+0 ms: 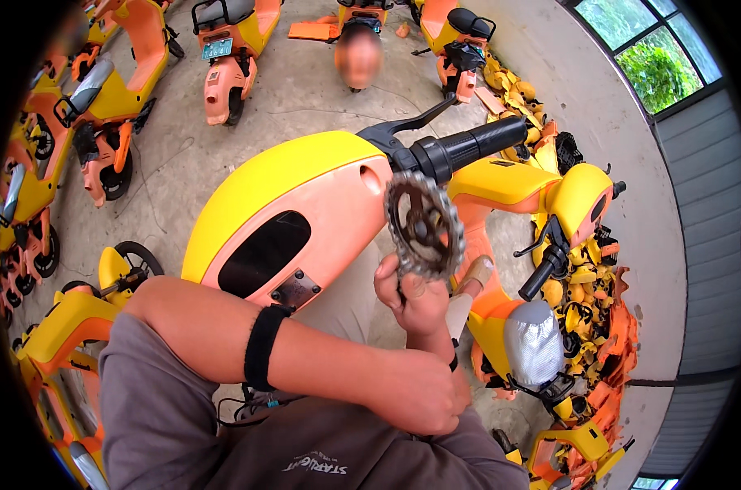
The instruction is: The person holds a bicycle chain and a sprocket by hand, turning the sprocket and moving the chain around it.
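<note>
We hold the toothed chainring (424, 224) up near the scooter handlebar grip (477, 145), right hand (415, 298) pinching its lower edge, left hand (415, 392) clasped on the right wrist, apparently inspecting it; next calls for turning it carefully.

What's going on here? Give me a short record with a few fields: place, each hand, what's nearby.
place: concrete floor crowded with yellow and orange scooters
right hand: holds up a toothed metal sprocket
left hand: closed around the right wrist, black band on the forearm
in front: scooter head cover, yellow over pink, with black handlebar grip
right side: heap of loose yellow and orange plastic parts
</note>
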A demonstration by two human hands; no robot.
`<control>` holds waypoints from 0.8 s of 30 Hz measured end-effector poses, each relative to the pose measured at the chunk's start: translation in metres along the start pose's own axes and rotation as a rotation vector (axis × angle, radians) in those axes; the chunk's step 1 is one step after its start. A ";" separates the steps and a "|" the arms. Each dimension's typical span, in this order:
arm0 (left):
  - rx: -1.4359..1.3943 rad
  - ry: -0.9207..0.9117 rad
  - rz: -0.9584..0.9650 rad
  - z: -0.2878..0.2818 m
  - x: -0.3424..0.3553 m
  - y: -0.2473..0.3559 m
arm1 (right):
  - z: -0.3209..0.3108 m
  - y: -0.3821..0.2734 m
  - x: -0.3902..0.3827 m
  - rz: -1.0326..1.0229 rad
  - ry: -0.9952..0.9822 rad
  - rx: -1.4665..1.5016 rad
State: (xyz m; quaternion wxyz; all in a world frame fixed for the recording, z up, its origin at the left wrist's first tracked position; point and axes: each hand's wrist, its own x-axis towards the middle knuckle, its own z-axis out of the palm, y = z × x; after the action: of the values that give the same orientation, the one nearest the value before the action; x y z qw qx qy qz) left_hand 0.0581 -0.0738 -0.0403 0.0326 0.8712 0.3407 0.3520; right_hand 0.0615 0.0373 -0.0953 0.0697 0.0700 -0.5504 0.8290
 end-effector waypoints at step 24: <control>0.057 -0.195 -0.161 -0.006 -0.001 -0.008 | -0.028 0.012 0.005 0.020 0.012 -0.026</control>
State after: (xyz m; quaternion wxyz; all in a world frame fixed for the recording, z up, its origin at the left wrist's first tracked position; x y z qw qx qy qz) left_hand 0.0493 -0.0696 -0.0386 0.0692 0.8715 0.4147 0.2522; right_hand 0.0535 0.0592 -0.1160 0.0654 0.0587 -0.5613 0.8229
